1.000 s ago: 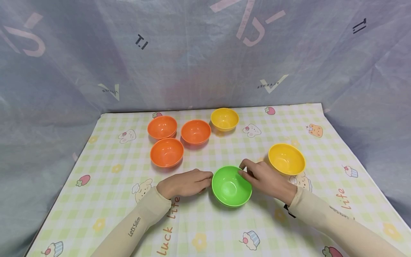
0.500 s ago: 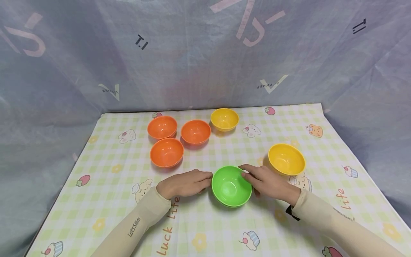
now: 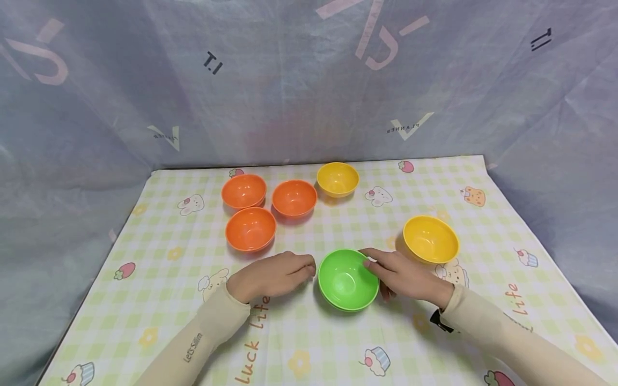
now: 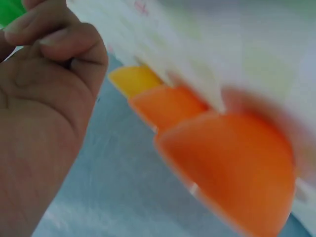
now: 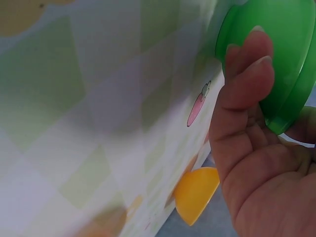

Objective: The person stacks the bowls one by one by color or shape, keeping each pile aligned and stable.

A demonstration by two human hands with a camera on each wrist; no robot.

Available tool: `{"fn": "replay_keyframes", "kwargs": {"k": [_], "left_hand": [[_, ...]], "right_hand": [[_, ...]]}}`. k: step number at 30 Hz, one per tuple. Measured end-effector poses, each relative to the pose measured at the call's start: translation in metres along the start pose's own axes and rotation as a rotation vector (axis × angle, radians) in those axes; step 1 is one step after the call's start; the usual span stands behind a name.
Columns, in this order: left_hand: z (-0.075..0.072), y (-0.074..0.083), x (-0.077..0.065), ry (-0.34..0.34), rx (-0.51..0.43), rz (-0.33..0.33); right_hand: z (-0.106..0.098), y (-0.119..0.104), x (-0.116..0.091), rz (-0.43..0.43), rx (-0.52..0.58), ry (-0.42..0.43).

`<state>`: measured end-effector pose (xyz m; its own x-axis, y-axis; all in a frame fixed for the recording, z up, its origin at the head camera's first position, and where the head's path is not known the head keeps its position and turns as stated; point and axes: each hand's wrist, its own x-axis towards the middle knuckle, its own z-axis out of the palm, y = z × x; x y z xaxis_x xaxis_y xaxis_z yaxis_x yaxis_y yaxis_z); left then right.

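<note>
A green bowl [image 3: 345, 284] stands near the middle of the table, with a second green rim just under its own, so it looks nested in another. My right hand [image 3: 403, 276] pinches its right side, thumb over the rim and fingers against the outer wall. In the right wrist view those fingers [image 5: 247, 81] lie along the green bowls' outside [image 5: 276, 54]. Just left of the green bowls is my left hand [image 3: 272, 276], a small gap between its fingertips and the rim. Its fingers [image 4: 81, 47] are loosely bent and hold nothing in the left wrist view.
Orange bowls [image 3: 251, 230], three in all, sit close together at the back left. One yellow bowl [image 3: 338, 179] stands at the back edge, another yellow bowl [image 3: 429, 239] just beyond my right hand. A checked cloth [image 3: 183, 300] covers the table; a grey curtain [image 3: 299, 80] hangs behind.
My left hand has drawn slightly left, off the green bowls' side. My right hand has shifted its fingers on the right rim, spreading lower along the outside. The bowls stay in place.
</note>
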<state>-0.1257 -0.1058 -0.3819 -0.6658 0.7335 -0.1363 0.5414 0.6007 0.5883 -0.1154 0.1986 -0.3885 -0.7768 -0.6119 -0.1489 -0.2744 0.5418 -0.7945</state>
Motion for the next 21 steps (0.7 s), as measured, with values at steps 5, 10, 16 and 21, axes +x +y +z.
{"fn": "replay_keyframes", "kwargs": {"k": [5, 10, 16, 21], "left_hand": [[-0.029, 0.009, -0.020, 0.186, 0.038, -0.042], [-0.063, 0.012, -0.043, 0.401, 0.101, -0.118], [-0.089, 0.002, -0.063, 0.534, 0.121, -0.183], [-0.096, -0.016, -0.071, 0.591, 0.121, -0.258]], "right_hand": [[0.000, 0.000, 0.000, 0.004, 0.007, 0.000], [0.001, 0.001, 0.000, 0.007, 0.004, 0.002], [0.000, 0.001, 0.000, -0.001, 0.003, -0.001], [0.000, 0.001, 0.001, -0.010, -0.002, -0.007]]}}
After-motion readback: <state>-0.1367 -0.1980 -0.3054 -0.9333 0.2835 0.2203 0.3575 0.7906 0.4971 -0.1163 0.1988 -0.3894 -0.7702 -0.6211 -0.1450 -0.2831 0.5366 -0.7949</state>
